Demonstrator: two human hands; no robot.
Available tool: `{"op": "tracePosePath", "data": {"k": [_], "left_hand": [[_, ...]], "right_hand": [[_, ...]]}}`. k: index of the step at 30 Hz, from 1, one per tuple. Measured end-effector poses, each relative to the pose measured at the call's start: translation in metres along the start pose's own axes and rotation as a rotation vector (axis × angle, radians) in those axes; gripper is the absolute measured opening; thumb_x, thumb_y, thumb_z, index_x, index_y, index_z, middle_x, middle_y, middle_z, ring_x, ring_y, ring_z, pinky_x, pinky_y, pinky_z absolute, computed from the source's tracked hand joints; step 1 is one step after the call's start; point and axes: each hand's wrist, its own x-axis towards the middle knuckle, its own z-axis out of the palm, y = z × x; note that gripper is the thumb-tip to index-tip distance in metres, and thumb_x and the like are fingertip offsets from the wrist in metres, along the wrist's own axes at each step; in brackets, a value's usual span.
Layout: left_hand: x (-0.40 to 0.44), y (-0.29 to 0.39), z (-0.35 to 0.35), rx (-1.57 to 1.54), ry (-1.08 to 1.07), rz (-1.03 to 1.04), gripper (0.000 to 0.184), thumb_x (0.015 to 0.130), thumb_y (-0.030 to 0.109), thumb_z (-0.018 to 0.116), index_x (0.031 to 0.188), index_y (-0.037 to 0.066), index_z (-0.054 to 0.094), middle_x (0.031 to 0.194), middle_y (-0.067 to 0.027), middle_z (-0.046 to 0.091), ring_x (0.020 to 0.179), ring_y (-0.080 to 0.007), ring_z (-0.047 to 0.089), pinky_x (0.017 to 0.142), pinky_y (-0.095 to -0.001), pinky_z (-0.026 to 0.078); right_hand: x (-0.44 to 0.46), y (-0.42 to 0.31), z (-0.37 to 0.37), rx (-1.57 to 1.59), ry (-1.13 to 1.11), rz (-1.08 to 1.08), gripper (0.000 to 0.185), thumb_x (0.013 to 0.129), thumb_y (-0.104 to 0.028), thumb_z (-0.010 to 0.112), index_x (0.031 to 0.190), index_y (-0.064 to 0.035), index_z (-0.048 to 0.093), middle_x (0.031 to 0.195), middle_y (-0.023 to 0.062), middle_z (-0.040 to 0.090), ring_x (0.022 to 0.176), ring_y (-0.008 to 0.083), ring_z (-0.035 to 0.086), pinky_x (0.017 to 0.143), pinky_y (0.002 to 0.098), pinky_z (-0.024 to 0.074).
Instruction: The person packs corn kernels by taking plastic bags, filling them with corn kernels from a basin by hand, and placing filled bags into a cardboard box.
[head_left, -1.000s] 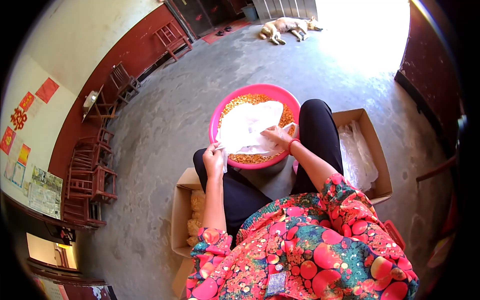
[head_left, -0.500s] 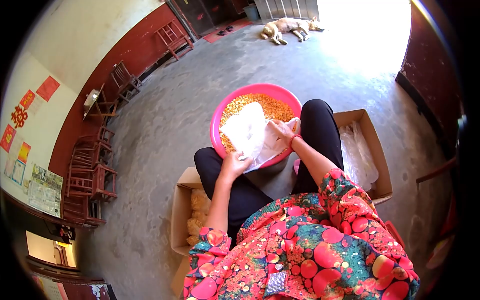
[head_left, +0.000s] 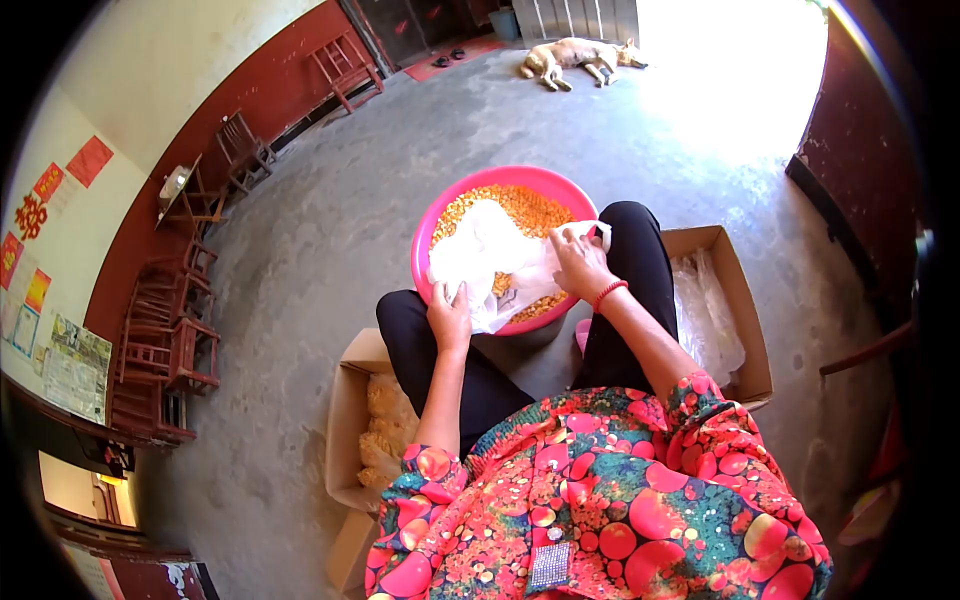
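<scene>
A pink basin [head_left: 425,215] filled with small orange-yellow pieces, like corn kernels, stands between my knees. A thin white plastic bag [head_left: 478,245] spreads over the pieces, its mouth stretched between my hands. My left hand [head_left: 450,318] pinches the bag's edge at the basin's near left rim. On the right side, my right hand [head_left: 583,265] grips the other edge of the bag, knuckles up, with a red bracelet at the wrist. Orange pieces show through a gap in the plastic. Whether any pieces lie inside the bag I cannot tell.
A cardboard box [head_left: 345,430] with filled yellowish bags [head_left: 388,430] sits by my left leg. Another cardboard box [head_left: 758,335] by my right leg holds clear plastic bags [head_left: 710,325]. Wooden chairs [head_left: 165,350] line the left wall. A dog [head_left: 580,60] lies on the floor ahead.
My hands have moved apart, the right one up and right, the left one slightly left. The bag's mouth is spread wider and lies lower across the pieces.
</scene>
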Motion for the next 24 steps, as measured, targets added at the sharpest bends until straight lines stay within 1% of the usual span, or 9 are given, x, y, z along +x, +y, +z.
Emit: {"op": "tracePosePath", "data": {"k": [3,5,7,9,12,17,19,21,24], "left_hand": [[-0.002,-0.013,0.006,-0.09,0.007,-0.009,0.021,0.081,0.012,0.054,0.091,-0.006,0.058,0.087,-0.0163,0.061,0.08,-0.02,0.059,0.071,-0.03,0.044],[-0.006,-0.014,0.005,-0.134,-0.04,-0.069,0.02,0.081,0.01,0.053,0.092,-0.006,0.058,0.089,-0.0159,0.06,0.083,-0.0209,0.059,0.073,-0.0301,0.044],[-0.006,-0.01,0.001,0.076,-0.068,-0.003,0.02,0.079,0.005,0.052,0.095,-0.006,0.057,0.089,-0.0142,0.058,0.084,-0.0226,0.058,0.075,-0.0304,0.044],[-0.007,-0.006,0.0,0.07,-0.063,0.021,0.021,0.078,0.004,0.051,0.096,-0.006,0.056,0.089,-0.0139,0.058,0.084,-0.0233,0.057,0.075,-0.0303,0.043],[-0.01,-0.014,0.004,0.022,-0.064,0.049,0.021,0.076,0.001,0.049,0.095,-0.006,0.056,0.089,-0.0152,0.056,0.085,-0.0267,0.056,0.076,-0.0319,0.043],[-0.01,-0.019,0.013,-0.203,-0.074,0.044,0.028,0.071,-0.003,0.045,0.097,-0.004,0.055,0.094,-0.0156,0.058,0.091,-0.0257,0.056,0.081,-0.0315,0.042],[-0.008,-0.021,0.014,-0.265,-0.103,-0.033,0.028,0.071,-0.001,0.046,0.098,-0.003,0.056,0.092,-0.0152,0.059,0.089,-0.0247,0.057,0.08,-0.0311,0.042],[-0.007,-0.021,0.016,-0.328,-0.124,-0.114,0.029,0.071,0.0,0.047,0.098,-0.002,0.057,0.091,-0.0147,0.06,0.088,-0.0237,0.058,0.079,-0.0308,0.043],[-0.01,0.008,0.013,0.09,-0.13,0.093,0.025,0.076,0.019,0.057,0.091,0.0,0.062,0.087,-0.0157,0.06,0.079,-0.0259,0.06,0.07,-0.0324,0.046]], "right_hand": [[0.019,0.009,0.046,-0.053,0.073,0.04,0.046,0.071,-0.009,0.048,0.117,-0.0016,0.043,0.118,0.0162,0.044,0.116,0.0313,0.037,0.097,0.0431,0.0256],[0.03,0.003,0.061,-0.012,-0.047,0.037,0.039,0.073,-0.01,0.047,0.111,-0.0012,0.049,0.118,0.0166,0.045,0.114,0.0313,0.04,0.094,0.0442,0.0298],[0.038,-0.007,0.082,-0.078,-0.123,0.073,0.029,0.075,-0.018,0.046,0.094,-0.0005,0.06,0.105,0.0177,0.055,0.099,0.0322,0.053,0.081,0.0482,0.0403],[0.043,-0.013,0.087,0.07,-0.329,-0.002,0.032,0.075,-0.024,0.046,0.085,0.0007,0.063,0.095,0.0186,0.06,0.089,0.0331,0.058,0.077,0.0478,0.0428],[0.054,0.002,0.128,0.066,-0.412,-0.154,0.036,0.076,-0.028,0.045,0.083,0.002,0.064,0.089,0.0198,0.062,0.083,0.0319,0.06,0.074,0.0447,0.0449],[0.059,0.012,0.111,0.043,-0.531,-0.043,0.032,0.075,-0.029,0.046,0.084,-0.0056,0.066,0.092,0.0156,0.062,0.085,0.0288,0.06,0.075,0.0389,0.0458],[0.065,0.035,0.106,0.083,-0.414,-0.266,0.028,0.073,-0.029,0.048,0.083,-0.01,0.067,0.092,0.0122,0.063,0.082,0.0266,0.061,0.074,0.0361,0.0464],[0.065,0.046,0.105,0.713,-0.091,0.151,0.015,0.066,-0.019,0.056,0.073,-0.0092,0.066,0.079,0.0106,0.063,0.076,0.025,0.06,0.069,0.0335,0.0465],[0.072,0.05,0.09,0.57,0.143,0.235,0.018,0.066,-0.013,0.056,0.082,-0.0082,0.064,0.079,0.0126,0.059,0.082,0.0259,0.058,0.074,0.0341,0.0456]]}}
